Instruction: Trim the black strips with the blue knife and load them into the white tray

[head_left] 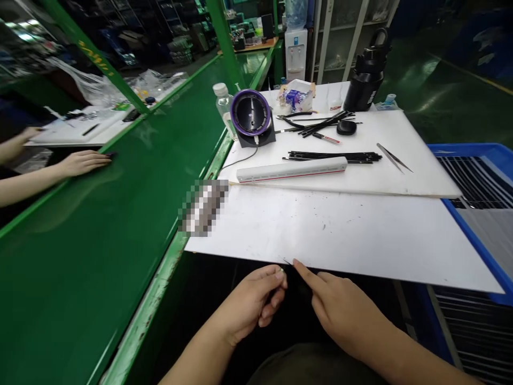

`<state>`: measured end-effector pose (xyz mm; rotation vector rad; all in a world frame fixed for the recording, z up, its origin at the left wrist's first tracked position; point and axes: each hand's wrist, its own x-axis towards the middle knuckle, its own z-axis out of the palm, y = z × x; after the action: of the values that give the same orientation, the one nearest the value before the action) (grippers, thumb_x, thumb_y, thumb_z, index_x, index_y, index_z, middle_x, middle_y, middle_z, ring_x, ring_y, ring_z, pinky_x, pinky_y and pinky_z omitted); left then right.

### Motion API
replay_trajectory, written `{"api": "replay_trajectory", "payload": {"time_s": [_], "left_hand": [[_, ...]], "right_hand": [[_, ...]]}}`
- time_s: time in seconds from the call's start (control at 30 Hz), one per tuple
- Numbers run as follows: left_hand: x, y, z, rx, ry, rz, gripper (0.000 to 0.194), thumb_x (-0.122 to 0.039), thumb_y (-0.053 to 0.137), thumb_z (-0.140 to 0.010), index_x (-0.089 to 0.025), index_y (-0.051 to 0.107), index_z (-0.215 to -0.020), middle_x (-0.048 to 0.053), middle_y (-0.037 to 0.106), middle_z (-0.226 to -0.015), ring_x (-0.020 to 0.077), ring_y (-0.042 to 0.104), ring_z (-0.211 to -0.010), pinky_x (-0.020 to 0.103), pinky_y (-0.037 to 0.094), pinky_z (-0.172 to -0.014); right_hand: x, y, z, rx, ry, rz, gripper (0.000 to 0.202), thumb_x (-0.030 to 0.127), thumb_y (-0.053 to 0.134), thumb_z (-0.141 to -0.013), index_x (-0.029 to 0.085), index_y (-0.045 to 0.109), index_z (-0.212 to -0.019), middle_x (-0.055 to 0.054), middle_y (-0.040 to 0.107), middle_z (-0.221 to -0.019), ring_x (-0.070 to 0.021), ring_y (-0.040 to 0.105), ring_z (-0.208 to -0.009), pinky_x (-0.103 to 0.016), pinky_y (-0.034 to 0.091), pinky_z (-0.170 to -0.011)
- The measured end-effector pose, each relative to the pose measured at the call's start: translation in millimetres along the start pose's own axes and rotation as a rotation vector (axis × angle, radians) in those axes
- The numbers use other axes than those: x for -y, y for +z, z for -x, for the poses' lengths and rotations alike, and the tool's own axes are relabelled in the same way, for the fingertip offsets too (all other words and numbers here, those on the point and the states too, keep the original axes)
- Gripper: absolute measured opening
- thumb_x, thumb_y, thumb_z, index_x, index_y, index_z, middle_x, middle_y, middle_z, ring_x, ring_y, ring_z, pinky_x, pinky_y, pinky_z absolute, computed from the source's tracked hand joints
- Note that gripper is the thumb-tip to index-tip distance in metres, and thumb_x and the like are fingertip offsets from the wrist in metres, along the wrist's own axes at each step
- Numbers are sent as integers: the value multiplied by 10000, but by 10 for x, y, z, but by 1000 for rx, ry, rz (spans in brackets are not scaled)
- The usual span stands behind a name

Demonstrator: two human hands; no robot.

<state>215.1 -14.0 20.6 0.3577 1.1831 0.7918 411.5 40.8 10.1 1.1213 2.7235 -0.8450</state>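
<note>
My left hand (pixel 262 294) is pinched near the front edge of the white table (pixel 336 224), holding a tiny pale piece at the fingertips, too small to name. To its right, my right hand (pixel 336 299) has its index finger stretched along a thin dark pointed tool (pixel 287 262), whose tip points toward my left fingertips. The hands are apart. Farther back lie a long white bar with a red line (pixel 292 170), a bundle of black strips (pixel 360 156) and tweezers (pixel 395 158).
A purple-rimmed fan (pixel 251 113), a clear bottle (pixel 224 107), pliers (pixel 294 118) and a black flask (pixel 365 80) stand or lie at the back. Blue crates (pixel 491 224) are at the right. Beyond the green rail, a person's hand (pixel 84 162) rests at the left.
</note>
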Motion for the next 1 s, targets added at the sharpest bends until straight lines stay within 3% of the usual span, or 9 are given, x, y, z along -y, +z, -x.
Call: {"api": "replay_trajectory", "payload": {"time_s": [0.13,0.23,0.47,0.63,0.73,0.83,1.0], "left_hand": [[-15,12,67,13,33,69,314,-421,505,-881,-127,615,-883,-29,408,-588,54,248,-451,178,131,-407],[-6,-24,52,11,10,122,292,-415,495,-869,-138,578,-826,-31,386,-605,57,262,-465,182,121,-425],[51,-94,6,-21,32,16,252,-414,480,-884,-193,463,-764,-57,374,-549,51,227,-396,196,85,-376],[59,-127,65,-157,61,-25,293,-478,469,-886,-201,482,-792,-70,357,-514,55,197,-384,186,80,-358],[84,-159,102,-201,98,11,292,-488,468,-890,-203,513,-848,-75,356,-520,53,172,-384,185,72,-356],[115,-200,98,-197,92,52,285,-468,468,-896,-196,504,-821,-70,372,-533,47,197,-383,177,78,-359],[115,-245,24,-177,83,77,280,-447,476,-902,-192,486,-788,-69,378,-539,38,199,-384,166,68,-355]], "right_hand": [[-67,-24,52,-32,18,-244,655,133,306,-921,324,207,-1539,-28,626,-868,-199,601,-707,-357,486,-692],[-79,-43,65,-22,34,-309,649,147,298,-930,361,193,-1534,-27,622,-931,-209,602,-783,-378,492,-721],[-65,14,32,-23,-20,-369,625,134,248,-950,261,148,-1553,-72,634,-995,-228,608,-842,-411,505,-775],[-62,37,-10,-26,-68,-348,597,127,243,-959,246,204,-1543,-83,654,-1060,-234,621,-909,-402,506,-797],[-49,37,-50,-52,-77,-325,597,133,265,-967,271,196,-1544,-60,657,-960,-216,625,-806,-364,511,-719],[-1,22,-100,-36,-78,-274,602,147,276,-975,297,166,-1548,-41,633,-874,-203,601,-702,-347,494,-658],[121,-1,-199,51,-117,-84,649,98,322,-933,297,213,-1541,-51,632,-851,-215,607,-689,-349,462,-646]]}}
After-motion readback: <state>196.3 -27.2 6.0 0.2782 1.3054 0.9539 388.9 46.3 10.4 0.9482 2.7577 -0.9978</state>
